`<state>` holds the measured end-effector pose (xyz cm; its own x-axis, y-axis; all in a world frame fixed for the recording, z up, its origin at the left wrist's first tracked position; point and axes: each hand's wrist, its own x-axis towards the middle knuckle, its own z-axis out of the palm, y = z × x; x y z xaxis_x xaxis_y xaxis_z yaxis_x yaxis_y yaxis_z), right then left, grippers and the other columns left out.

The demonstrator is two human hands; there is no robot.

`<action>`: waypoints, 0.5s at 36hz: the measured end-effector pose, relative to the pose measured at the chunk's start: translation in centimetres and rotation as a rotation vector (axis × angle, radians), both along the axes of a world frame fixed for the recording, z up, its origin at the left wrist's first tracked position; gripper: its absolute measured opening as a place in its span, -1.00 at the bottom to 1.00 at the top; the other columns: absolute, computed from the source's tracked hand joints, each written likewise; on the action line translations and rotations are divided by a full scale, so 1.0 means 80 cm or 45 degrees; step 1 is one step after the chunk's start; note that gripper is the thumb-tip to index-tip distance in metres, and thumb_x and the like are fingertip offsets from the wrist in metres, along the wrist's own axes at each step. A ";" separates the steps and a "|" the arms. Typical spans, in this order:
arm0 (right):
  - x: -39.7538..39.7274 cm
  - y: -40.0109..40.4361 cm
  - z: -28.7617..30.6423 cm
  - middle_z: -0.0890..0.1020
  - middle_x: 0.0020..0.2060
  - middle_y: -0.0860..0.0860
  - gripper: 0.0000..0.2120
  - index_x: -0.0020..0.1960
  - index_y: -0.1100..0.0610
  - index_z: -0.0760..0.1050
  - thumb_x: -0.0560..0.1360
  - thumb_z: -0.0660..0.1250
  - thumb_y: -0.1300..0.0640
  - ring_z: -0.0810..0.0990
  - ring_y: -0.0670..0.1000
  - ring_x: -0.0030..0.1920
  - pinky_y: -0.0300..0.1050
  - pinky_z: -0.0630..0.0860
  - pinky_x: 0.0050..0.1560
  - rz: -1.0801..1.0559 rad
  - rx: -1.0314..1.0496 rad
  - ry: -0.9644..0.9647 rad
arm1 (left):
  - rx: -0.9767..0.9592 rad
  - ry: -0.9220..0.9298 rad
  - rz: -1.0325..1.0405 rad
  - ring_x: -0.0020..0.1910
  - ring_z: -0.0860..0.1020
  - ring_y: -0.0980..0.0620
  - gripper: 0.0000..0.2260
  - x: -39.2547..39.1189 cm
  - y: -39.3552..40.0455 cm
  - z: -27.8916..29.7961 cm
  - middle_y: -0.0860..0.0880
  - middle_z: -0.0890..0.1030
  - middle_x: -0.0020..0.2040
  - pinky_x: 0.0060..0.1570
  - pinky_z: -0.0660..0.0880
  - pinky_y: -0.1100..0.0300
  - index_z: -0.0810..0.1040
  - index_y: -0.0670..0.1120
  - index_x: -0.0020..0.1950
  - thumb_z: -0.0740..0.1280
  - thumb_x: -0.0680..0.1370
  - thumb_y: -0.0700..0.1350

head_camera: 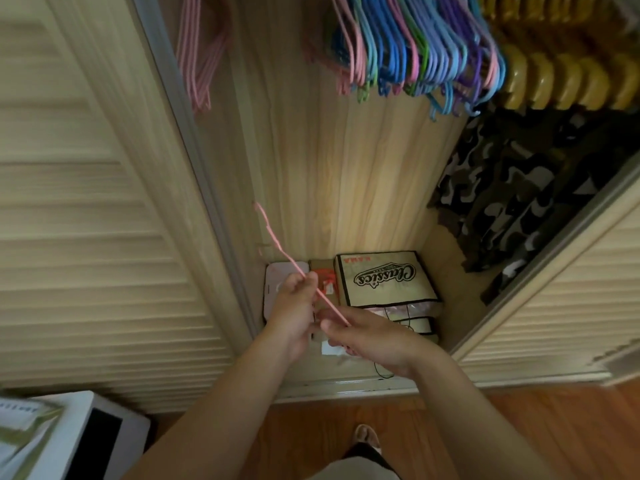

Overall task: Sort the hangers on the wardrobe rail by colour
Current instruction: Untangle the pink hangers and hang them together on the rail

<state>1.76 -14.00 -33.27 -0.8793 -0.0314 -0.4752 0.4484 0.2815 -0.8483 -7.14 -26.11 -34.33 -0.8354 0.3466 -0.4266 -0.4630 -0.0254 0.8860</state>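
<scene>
Hangers (415, 53) in mixed pink, blue, green and purple were seen bunched at the top centre of the wardrobe, with their hooks out of view above the frame. A separate group of pink hangers (199, 60) was hung well apart from them, at the wardrobe's left side wall. A row of yellow hangers (561, 81) was located at the upper right, just beside the mixed bunch, with camouflage garments (512, 202) suspended below it.

The wardrobe opening was flanked by a louvred door (86, 220) on the left and a second louvred door (554, 306) on the right. The wooden back panel (346, 168) was exposed between the hanging groups.

On the wardrobe floor, against the back panel, a printed bag (384, 278) marked "Classics" was placed, with a cardboard box (322, 271) touching its left side and a pale pink item (277, 289) at the floor's left corner.

A single pink hanger (287, 261) was held low, in front of the boxes, seen nearly edge-on and tilted up to the left. The left hand (294, 306) was closed on it at mid-length. The right hand (367, 337) was pinched on its lower end, with fingers (332, 323) pressed together around the wire.
</scene>
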 end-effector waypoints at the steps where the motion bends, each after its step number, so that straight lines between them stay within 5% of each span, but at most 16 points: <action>1: 0.001 0.000 -0.001 0.55 0.34 -0.08 -0.54 0.49 -0.09 0.38 0.64 0.22 -0.20 0.53 -0.08 0.28 0.10 0.44 0.40 -0.026 0.046 0.033 | -0.023 0.017 0.017 0.04 0.60 0.01 -0.86 -0.002 0.003 0.004 -0.04 0.58 -0.01 -0.17 0.53 0.06 0.50 -0.03 0.06 0.22 0.72 0.00; 6: -0.004 -0.006 0.000 0.65 0.08 -0.08 -0.66 0.26 -0.03 0.54 0.70 0.08 -0.14 0.62 -0.05 -0.03 -0.09 0.55 0.02 -0.258 0.108 0.261 | -0.110 0.101 -0.145 -0.02 0.62 0.08 -0.81 -0.008 0.008 0.026 0.01 0.61 0.06 0.05 0.66 -0.04 0.54 0.04 0.22 0.21 0.71 0.07; 8: -0.011 -0.007 0.007 0.61 -0.06 -0.05 -0.66 0.17 -0.02 0.56 0.70 0.08 -0.15 0.58 -0.13 -0.12 -0.23 0.47 -0.09 -0.309 0.126 0.332 | -0.245 0.294 -0.203 0.01 0.57 0.19 -0.79 -0.012 0.004 0.040 0.12 0.60 0.05 0.14 0.59 0.10 0.53 0.05 0.27 0.19 0.72 0.06; 10: -0.020 -0.006 0.021 0.56 -0.16 -0.04 -0.67 0.08 0.00 0.57 0.70 0.09 -0.11 0.54 -0.22 -0.23 -0.38 0.42 -0.19 -0.359 0.129 0.406 | -0.362 0.622 -0.146 0.01 0.53 0.31 -0.84 -0.018 -0.004 0.068 0.23 0.56 0.03 -0.03 0.45 0.44 0.53 0.06 0.24 0.19 0.73 0.00; 13: -0.039 -0.003 0.054 0.56 -0.22 -0.01 -0.66 0.09 0.04 0.59 0.70 0.09 -0.09 0.51 -0.28 -0.35 -0.45 0.40 -0.32 -0.429 0.119 0.516 | -0.343 1.197 0.156 -0.03 0.53 0.39 -0.85 -0.040 -0.033 0.132 0.20 0.56 0.06 -0.09 0.39 0.56 0.55 0.08 0.15 0.26 0.70 -0.16; 15: -0.052 -0.002 0.082 0.57 -0.20 -0.01 -0.64 0.13 0.01 0.59 0.69 0.07 -0.13 0.55 -0.24 -0.28 -0.45 0.44 -0.26 -0.470 0.113 0.608 | -0.320 1.607 0.376 -0.04 0.55 0.27 -0.82 -0.060 -0.056 0.181 0.14 0.56 0.01 -0.02 0.40 0.48 0.58 0.02 0.10 0.26 0.65 -0.24; 18: -0.074 -0.008 0.135 0.57 -0.18 -0.03 -0.63 0.10 -0.01 0.60 0.69 0.07 -0.14 0.62 -0.04 -0.16 -0.27 0.53 -0.09 -0.529 0.048 0.745 | -0.346 2.085 0.680 0.02 0.56 -0.08 -0.82 -0.087 -0.094 0.260 -0.07 0.56 -0.02 0.08 0.51 0.09 0.61 -0.20 0.04 0.26 0.53 -0.34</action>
<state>-4.15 -14.63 -22.47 -0.9258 0.3686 0.0835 -0.0004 0.2199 -0.9755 -14.13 -33.66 -13.56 -0.4150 -0.0196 0.9096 0.8485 0.3525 0.3948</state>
